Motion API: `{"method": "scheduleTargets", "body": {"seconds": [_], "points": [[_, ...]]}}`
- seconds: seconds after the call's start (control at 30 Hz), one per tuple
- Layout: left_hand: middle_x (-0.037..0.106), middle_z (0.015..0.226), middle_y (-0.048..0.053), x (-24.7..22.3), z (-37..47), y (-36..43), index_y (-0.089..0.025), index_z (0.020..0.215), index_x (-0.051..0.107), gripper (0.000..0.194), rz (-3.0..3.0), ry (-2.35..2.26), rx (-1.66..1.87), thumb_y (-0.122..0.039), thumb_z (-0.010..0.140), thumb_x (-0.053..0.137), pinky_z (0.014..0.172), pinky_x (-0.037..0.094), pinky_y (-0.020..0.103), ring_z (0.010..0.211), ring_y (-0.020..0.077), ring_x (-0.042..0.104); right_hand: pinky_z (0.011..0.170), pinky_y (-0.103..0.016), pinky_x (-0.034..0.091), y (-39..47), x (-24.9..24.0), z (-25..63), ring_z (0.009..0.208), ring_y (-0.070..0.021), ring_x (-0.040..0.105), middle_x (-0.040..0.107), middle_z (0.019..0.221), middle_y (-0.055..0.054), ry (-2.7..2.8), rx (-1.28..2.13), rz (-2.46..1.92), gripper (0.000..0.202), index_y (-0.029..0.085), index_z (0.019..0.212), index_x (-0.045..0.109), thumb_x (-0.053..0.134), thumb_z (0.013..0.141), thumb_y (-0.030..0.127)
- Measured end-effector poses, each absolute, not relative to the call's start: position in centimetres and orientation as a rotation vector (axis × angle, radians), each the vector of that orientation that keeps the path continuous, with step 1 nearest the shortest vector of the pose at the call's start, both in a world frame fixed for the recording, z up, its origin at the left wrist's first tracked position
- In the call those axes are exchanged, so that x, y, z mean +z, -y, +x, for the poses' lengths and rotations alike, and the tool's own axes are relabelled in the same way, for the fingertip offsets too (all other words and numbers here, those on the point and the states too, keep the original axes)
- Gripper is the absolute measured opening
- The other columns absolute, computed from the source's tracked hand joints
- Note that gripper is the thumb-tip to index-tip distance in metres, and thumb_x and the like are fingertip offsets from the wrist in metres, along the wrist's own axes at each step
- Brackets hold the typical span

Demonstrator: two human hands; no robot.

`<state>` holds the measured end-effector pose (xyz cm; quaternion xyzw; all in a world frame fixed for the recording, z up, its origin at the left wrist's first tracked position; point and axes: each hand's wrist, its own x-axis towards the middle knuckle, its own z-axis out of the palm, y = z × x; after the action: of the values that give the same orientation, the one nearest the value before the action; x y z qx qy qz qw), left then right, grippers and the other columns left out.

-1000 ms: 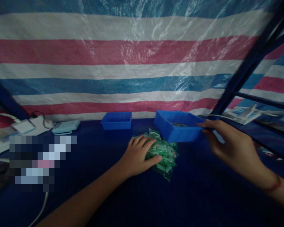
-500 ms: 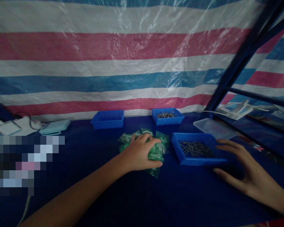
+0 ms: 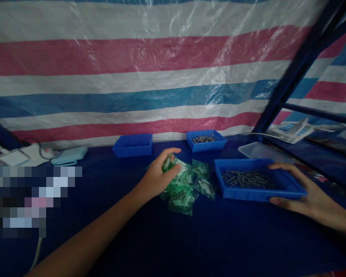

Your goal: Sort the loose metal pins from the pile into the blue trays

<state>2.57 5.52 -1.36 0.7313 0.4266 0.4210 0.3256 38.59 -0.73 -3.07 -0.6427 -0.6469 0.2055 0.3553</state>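
Note:
My left hand [image 3: 159, 174] grips one small green plastic bag, lifted a little above a pile of green bags [image 3: 187, 184] in the middle of the dark blue table. My right hand [image 3: 304, 194] holds the right end of a blue tray [image 3: 288, 188] full of several small metal pins, thumb on the near rim and fingers on the far rim. That tray rests on the table just right of the bag pile.
Two smaller blue trays stand at the back: one with nothing seen in it [image 3: 132, 145], and one holding pins [image 3: 206, 140]. A clear plastic lid [image 3: 258, 151] lies behind the big tray. A striped tarp hangs behind; a dark blue rack post [image 3: 291, 77] rises on the right.
The blue tray came down from the air onto the table and slid a little right. My left hand rose off the pile with a green bag in it.

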Motion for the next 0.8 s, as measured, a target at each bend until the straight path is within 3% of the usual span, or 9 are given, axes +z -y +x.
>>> {"method": "scheduleTargets", "body": {"seconds": [0.07,0.17,0.3,0.43,0.6,0.8], "points": [[0.048,0.08,-0.002,-1.2,1.8,-5.8,-0.024,0.115,0.051,0.035,1.815,-1.174,1.163,-0.024,0.08,0.054,0.062,0.042,0.024,0.065,0.0111,0.047,0.041,-0.033,0.055,0.8,-2.2,37.9,0.056,-0.0224,0.063,0.058,0.102,-0.003,1.589,0.554,-1.645,0.067,0.036,0.103,0.045,0.076,0.045,0.048],[0.051,0.08,-0.001,-1.7,0.8,-6.3,-0.022,0.117,0.05,0.035,1.818,-1.359,1.244,-0.025,0.082,0.051,0.068,0.043,0.027,0.069,0.0129,0.049,0.04,-0.031,0.054,0.4,-0.3,36.3,0.054,-0.019,0.06,0.056,0.101,-0.001,1.606,0.529,-1.559,0.067,0.037,0.106,0.045,0.077,0.047,0.045],[0.056,0.098,0.003,-3.3,0.2,-6.7,-0.024,0.115,0.054,0.029,2.098,-1.441,1.14,-0.025,0.088,0.044,0.086,0.04,0.036,0.089,0.0177,0.054,0.056,-0.03,0.058,-1.0,2.0,33.6,0.075,-0.022,0.063,0.056,0.106,-0.002,1.794,0.435,-1.344,0.066,0.038,0.115,0.045,0.075,0.055,0.043],[0.059,0.103,0.004,-4.0,0.4,-6.2,-0.028,0.105,0.061,0.024,2.39,-1.528,0.846,-0.038,0.087,0.049,0.09,0.037,0.046,0.102,0.0247,0.051,0.077,-0.035,0.056,-2.8,3.1,31.3,0.101,-0.0269,0.058,0.049,0.124,-0.005,1.978,0.398,-1.215,0.071,0.035,0.123,0.04,0.074,0.061,0.04],[0.042,0.135,0.009,-3.3,0.3,-5.2,-0.031,0.124,0.049,0.056,2.591,-1.404,0.658,-0.062,0.078,0.05,0.097,0.027,0.059,0.122,0.033,0.039,0.084,-0.042,0.052,-4.4,4.0,28.9,0.108,-0.0307,0.053,0.046,0.128,-0.008,2.177,0.305,-1.2,0.08,0.029,0.13,0.034,0.072,0.061,0.039],[0.035,0.141,0.013,-3.3,0.1,-4.7,-0.027,0.133,0.038,0.082,2.704,-1.244,0.545,-0.074,0.067,0.051,0.101,0.019,0.064,0.127,0.0375,0.032,0.093,-0.048,0.043,-5.2,6.1,24.8,0.11,-0.0309,0.05,0.05,0.121,-0.01,2.441,0.009,-0.968,0.071,0.022,0.125,0.044,0.069,0.06,0.03]]}}
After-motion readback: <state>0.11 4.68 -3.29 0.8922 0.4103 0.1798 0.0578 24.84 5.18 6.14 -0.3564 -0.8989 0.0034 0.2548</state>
